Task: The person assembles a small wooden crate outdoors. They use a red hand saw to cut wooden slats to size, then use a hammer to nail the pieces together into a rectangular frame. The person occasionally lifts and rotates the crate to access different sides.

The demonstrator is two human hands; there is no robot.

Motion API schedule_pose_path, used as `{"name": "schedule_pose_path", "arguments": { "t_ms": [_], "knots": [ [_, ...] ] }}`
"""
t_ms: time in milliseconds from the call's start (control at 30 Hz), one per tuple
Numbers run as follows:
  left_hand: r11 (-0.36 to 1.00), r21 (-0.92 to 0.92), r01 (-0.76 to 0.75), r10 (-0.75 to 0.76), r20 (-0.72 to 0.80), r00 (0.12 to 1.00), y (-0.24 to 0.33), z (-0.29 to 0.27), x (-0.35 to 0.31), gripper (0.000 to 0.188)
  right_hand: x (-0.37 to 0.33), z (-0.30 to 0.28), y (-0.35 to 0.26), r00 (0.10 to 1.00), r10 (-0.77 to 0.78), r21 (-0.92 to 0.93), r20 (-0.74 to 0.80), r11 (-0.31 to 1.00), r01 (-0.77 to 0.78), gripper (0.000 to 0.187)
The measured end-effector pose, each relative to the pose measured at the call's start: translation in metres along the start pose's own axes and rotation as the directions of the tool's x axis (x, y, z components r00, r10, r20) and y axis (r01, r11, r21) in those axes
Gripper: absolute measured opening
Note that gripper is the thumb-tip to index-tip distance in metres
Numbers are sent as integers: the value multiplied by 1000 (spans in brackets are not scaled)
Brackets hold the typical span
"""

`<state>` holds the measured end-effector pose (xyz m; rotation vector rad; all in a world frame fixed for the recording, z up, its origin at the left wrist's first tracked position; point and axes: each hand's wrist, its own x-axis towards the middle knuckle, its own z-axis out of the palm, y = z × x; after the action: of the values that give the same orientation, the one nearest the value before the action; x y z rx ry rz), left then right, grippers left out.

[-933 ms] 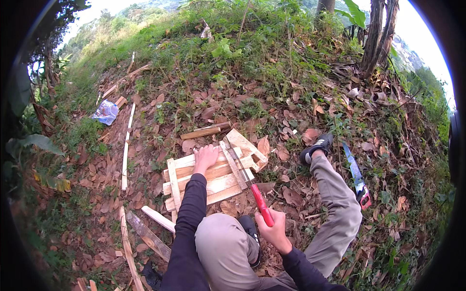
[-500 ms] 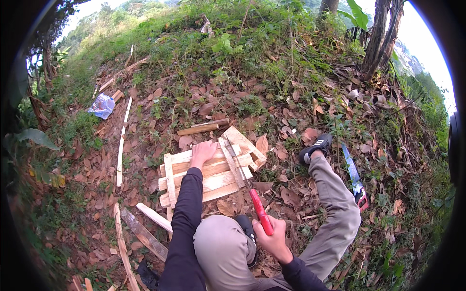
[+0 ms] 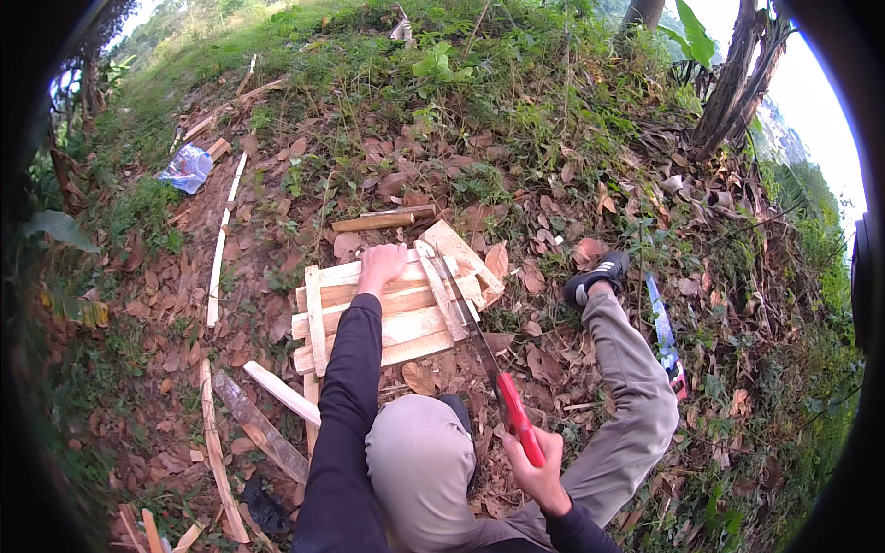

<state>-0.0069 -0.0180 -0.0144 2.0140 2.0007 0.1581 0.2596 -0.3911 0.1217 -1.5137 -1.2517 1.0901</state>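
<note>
A small panel of pale wooden slats (image 3: 406, 327), joined by two cross strips, lies on the leafy ground in front of my knee. My left hand (image 3: 383, 264) presses on its far slat, fingers curled over the far edge. In my right hand (image 3: 536, 470) is the red handle of a handsaw (image 3: 485, 350). The saw's blade runs away from me along the panel's right cross strip, against the slat ends. Under the panel's far right corner rests another pale board (image 3: 456, 247), partly hidden.
Beyond the panel lie short wooden pieces (image 3: 373, 221). Long strips (image 3: 221, 249) and offcuts (image 3: 281, 392) are scattered to the left, near a clear plastic bag (image 3: 188, 169). A second saw with a bluish blade (image 3: 662, 318) lies right of my outstretched leg.
My right hand has pulled the saw back toward me and slightly right, so more blade shows on the near side of the panel. My left hand stays on the slats.
</note>
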Motion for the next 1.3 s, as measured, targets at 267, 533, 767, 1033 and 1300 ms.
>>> {"name": "schedule_pose_path", "arguments": {
  "t_ms": [267, 533, 767, 1033, 1300],
  "knots": [
    [1000, -18, -12, 13, 49, 999, 12, -3, -10, 58, 41, 22, 18, 996, -54, -14, -66, 998, 54, 28],
    [999, -28, -20, 22, 57, 998, 17, -4, -8, 58, 24, 4, 19, 999, -25, 54, -30, 998, 27, 22],
    [1000, 6, -26, 25, 59, 998, -5, -7, 1, 61, 5, 17, 29, 998, -52, 45, -43, 998, 54, 24],
    [998, 66, -8, 8, -3, 1000, -15, -2, -16, 60, 84, 61, 44, 988, -149, 86, -39, 985, 152, 27],
    [1000, 28, 11, -12, 19, 1000, 15, -9, -21, 58, 41, 22, 37, 999, -25, 151, -22, 988, 28, 30]
  ]
}}
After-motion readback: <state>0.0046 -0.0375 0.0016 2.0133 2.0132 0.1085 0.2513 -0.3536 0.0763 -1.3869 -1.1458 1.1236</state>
